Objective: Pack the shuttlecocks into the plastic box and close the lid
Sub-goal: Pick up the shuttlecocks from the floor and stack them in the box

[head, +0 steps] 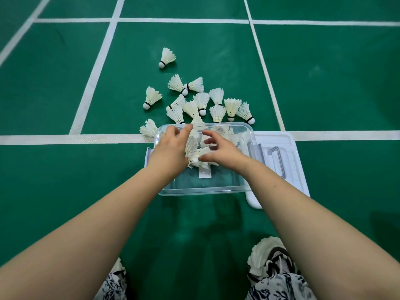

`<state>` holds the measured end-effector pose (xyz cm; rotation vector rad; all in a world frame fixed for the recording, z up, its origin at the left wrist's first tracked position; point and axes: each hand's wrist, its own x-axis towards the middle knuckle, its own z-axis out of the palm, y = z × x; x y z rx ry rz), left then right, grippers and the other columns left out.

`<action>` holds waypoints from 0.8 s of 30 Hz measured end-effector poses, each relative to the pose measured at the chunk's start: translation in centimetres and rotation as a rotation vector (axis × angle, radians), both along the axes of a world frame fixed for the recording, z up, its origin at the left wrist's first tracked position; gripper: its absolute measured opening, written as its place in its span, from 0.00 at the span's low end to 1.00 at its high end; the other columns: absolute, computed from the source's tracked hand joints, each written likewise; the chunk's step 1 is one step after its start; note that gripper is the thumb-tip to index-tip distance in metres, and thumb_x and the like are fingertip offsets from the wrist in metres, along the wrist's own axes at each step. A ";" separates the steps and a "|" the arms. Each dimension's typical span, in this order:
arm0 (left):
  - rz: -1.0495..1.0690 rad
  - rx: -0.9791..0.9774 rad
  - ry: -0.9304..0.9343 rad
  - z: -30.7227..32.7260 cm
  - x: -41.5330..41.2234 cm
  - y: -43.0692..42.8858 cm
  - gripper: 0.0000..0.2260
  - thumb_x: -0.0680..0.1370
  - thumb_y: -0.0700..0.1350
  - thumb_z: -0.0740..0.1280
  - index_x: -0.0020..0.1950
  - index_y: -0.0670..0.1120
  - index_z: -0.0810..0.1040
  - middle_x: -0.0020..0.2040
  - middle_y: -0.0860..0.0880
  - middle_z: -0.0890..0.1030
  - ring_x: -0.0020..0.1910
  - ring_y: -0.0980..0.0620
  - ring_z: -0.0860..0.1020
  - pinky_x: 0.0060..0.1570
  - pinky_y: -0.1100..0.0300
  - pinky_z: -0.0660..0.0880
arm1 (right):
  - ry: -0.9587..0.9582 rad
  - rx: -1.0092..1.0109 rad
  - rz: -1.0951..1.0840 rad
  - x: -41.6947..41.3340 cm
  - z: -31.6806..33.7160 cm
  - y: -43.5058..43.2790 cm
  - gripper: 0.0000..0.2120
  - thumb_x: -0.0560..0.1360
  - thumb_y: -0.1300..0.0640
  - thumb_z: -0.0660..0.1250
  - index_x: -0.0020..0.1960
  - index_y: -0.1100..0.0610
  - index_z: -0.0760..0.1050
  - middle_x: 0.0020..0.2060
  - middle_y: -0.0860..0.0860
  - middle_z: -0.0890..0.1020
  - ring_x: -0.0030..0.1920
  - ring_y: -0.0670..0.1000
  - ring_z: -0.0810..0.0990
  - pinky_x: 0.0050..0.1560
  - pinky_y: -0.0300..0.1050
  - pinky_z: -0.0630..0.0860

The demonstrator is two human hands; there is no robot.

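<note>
Two hands are over the plastic box (pixel 203 187). The left hand (pixel 171 148) curls at the far rim, its grip hidden behind the knuckles, so that one's impossible to call. The right hand (pixel 223 152) is spread loose, holding nothing. Shuttlecocks (pixel 194 152) are piled at the box's far end, with open room nearer. Loose shuttlecocks (pixel 202 102) crowd the floor (pixel 65 180) just beyond that rim. The lid (pixel 281 156) lies flat beside the right wall.

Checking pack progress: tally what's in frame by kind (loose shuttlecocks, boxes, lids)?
shuttlecocks on the floor: 13 clear; the pile overlaps, so possibly 1 more
shuttlecocks in the box: several, not countable
plastic box: 1
lid: 1, off, beside the box
Total counted: 15
</note>
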<state>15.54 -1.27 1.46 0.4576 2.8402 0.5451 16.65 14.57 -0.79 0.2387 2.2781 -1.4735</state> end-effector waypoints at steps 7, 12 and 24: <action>-0.089 0.131 0.051 1.3 0.3 -0.2 0.34 0.72 0.42 0.69 0.74 0.51 0.57 0.62 0.43 0.66 0.51 0.48 0.68 0.50 0.62 0.64 | -0.206 -0.410 -0.111 -0.1 2.0 -1.9 0.04 0.78 0.62 0.62 0.49 0.54 0.72 0.39 0.50 0.77 0.36 0.47 0.78 0.36 0.36 0.77; -0.049 0.267 0.047 1.7 0.6 -0.2 0.40 0.69 0.41 0.73 0.75 0.54 0.55 0.68 0.46 0.62 0.54 0.50 0.69 0.53 0.65 0.64 | -0.117 -0.421 -0.226 -0.1 1.6 -1.7 0.12 0.78 0.68 0.59 0.42 0.53 0.72 0.35 0.49 0.76 0.32 0.46 0.74 0.37 0.37 0.75; -0.001 0.152 -0.081 0.0 0.0 -1.3 0.30 0.71 0.46 0.71 0.70 0.48 0.64 0.66 0.45 0.71 0.64 0.46 0.71 0.61 0.55 0.69 | -0.019 -0.006 -0.173 -0.4 0.8 -2.5 0.18 0.76 0.54 0.66 0.64 0.53 0.70 0.51 0.49 0.74 0.49 0.49 0.75 0.53 0.45 0.74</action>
